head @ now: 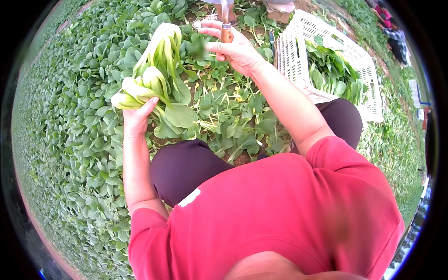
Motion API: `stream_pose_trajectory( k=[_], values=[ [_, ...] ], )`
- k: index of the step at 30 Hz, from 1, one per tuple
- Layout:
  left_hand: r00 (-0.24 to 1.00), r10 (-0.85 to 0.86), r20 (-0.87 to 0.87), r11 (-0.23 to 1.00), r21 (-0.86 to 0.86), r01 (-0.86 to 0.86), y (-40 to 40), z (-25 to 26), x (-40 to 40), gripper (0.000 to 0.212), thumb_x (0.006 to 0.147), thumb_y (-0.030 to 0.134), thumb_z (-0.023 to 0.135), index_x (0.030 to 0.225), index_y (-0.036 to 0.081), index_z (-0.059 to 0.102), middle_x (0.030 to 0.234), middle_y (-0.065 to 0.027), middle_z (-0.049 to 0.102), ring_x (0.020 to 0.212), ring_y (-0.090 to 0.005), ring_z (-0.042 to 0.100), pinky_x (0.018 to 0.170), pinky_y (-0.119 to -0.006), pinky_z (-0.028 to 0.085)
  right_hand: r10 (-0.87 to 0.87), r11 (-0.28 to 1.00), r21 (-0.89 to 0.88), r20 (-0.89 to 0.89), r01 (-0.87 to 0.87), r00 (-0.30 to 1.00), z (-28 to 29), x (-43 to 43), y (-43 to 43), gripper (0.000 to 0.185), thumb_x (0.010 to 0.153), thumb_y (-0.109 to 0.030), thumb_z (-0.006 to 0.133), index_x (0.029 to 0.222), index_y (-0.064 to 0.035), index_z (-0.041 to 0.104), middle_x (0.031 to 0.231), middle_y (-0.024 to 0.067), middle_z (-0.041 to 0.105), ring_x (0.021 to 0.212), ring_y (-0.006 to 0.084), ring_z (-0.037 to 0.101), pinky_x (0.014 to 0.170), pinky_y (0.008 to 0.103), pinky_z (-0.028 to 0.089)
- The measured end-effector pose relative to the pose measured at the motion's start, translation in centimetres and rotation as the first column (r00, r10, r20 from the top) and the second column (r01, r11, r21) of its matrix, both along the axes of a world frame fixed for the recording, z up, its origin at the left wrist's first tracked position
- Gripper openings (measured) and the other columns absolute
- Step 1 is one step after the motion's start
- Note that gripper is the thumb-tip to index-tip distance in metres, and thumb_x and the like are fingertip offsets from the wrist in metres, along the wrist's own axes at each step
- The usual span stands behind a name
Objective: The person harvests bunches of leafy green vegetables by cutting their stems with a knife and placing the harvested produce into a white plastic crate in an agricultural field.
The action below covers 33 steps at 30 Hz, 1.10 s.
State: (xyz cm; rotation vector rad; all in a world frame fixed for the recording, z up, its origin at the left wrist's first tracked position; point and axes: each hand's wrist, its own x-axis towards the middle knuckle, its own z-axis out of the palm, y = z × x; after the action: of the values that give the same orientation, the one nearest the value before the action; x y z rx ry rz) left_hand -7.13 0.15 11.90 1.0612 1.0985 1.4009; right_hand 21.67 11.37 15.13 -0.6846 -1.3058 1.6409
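My left hand grips several heads of leafy greens that look like bok choy, their pale bases uppermost and the leaves hanging to the right. My right hand is raised to the right of them. It holds a hand tool by its wooden handle, with a metal ferrule and a metal shank running up to the picture's top edge, where the tool's end is cut off. The thumb and some fingers of that hand reach out to the left, apart from the greens.
A white slatted plastic crate with harvested greens stands to the right, beside my knee. Dense growing greens cover the left. Loose leaves lie between my knees. Another person's shoe is just ahead; people are farther off.
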Motion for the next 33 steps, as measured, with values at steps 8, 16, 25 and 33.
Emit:
stream_pose_trajectory(
  k=[8, 16, 25, 33],
  values=[
    [0.835, -0.097, -0.541, 0.959, 0.172, 0.223, -3.1, 9.3, 7.1, 0.065, 0.066, 0.002, 0.079, 0.124, 0.000, 0.049, 0.113, -0.0049, 0.056, 0.102, -0.0128, 0.055, 0.089, -0.027, 0.046, -0.084, 0.993, 0.067, -0.204, 0.099, 0.975, 6.9, -1.1, -7.1, 0.065, 0.071, -0.011, 0.081, 0.125, -0.0090, 0.044, 0.101, 0.0017, 0.060, 0.081, 0.0060, 0.056, 0.054, 0.0201, 0.042],
    [0.999, -0.032, 0.023, 0.993, 0.114, 0.030, -7.9, 13.1, 7.1, 0.061, 0.076, -0.008, 0.066, 0.132, 0.001, 0.044, 0.120, -0.0119, 0.058, 0.112, -0.0222, 0.057, 0.097, -0.038, 0.047, -0.545, 0.597, 0.762, 0.157, 0.250, 0.824, 11.9, 7.8, -10.1, 0.064, 0.071, 0.001, 0.079, 0.126, -0.0016, 0.048, 0.115, 0.0032, 0.058, 0.105, 0.0097, 0.056, 0.094, 0.0273, 0.046],
    [0.904, -0.367, 0.220, 0.912, 0.278, 0.302, -7.2, 11.4, 18.5, 0.061, 0.077, 0.001, 0.067, 0.133, 0.002, 0.042, 0.124, -0.0102, 0.055, 0.113, -0.0221, 0.055, 0.099, -0.038, 0.044, -0.090, 0.920, 0.392, 0.230, -0.007, 0.969, 13.8, 9.6, -15.2, 0.055, 0.067, -0.015, 0.084, 0.113, -0.0047, 0.055, 0.092, -0.0015, 0.058, 0.081, 0.0066, 0.053, 0.069, 0.0217, 0.044],
    [0.776, -0.503, 0.380, 0.860, 0.304, 0.409, -6.3, 8.1, 19.5, 0.066, 0.079, 0.012, 0.064, 0.138, 0.004, 0.035, 0.129, -0.0121, 0.051, 0.117, -0.0254, 0.053, 0.100, -0.041, 0.043, -0.013, 0.988, 0.157, 0.190, -0.017, 0.982, 13.3, 9.5, -16.0, 0.048, 0.071, -0.015, 0.081, 0.110, -0.0071, 0.054, 0.085, -0.0040, 0.056, 0.064, 0.0018, 0.047, 0.050, 0.0169, 0.036]
  ],
)
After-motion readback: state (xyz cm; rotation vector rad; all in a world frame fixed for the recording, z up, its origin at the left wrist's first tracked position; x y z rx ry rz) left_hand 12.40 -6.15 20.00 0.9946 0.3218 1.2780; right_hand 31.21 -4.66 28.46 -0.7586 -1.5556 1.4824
